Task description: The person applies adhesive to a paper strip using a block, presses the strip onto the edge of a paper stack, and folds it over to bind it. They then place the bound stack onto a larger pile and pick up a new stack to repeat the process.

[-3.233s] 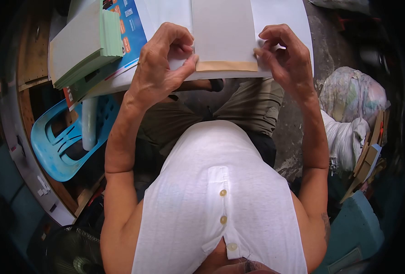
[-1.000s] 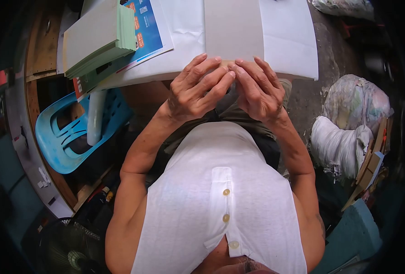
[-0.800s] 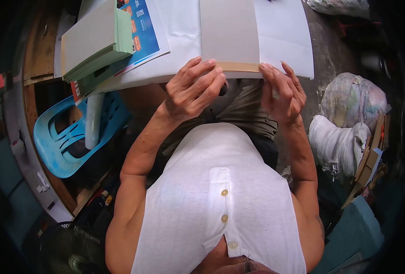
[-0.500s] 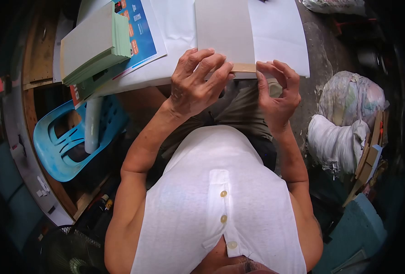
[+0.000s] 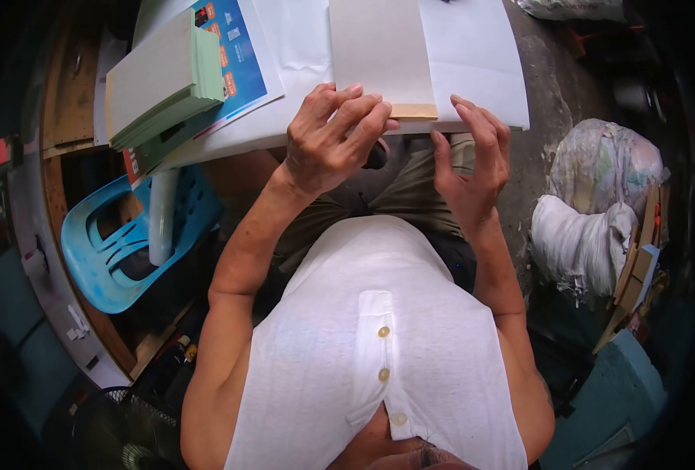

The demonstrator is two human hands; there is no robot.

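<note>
Fingers point(image 5: 375, 121) of my left hand point(image 5: 328, 145) curl loosely at the tan strip point(image 5: 415, 111); I can't tell if they pinch it. My right hand point(image 5: 476, 160) is open, holding nothing, near its other end. Beyond, the grey board point(image 5: 382, 59) lies on the white table point(image 5: 476, 63).

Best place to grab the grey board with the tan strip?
Pinch the tan strip near its right corner, coming from the person's side. The grey board lies flat, and that edge sits by the front edge of the white-topped table, so a thumb can probably get low there. The left hand covers the left corner.
</note>
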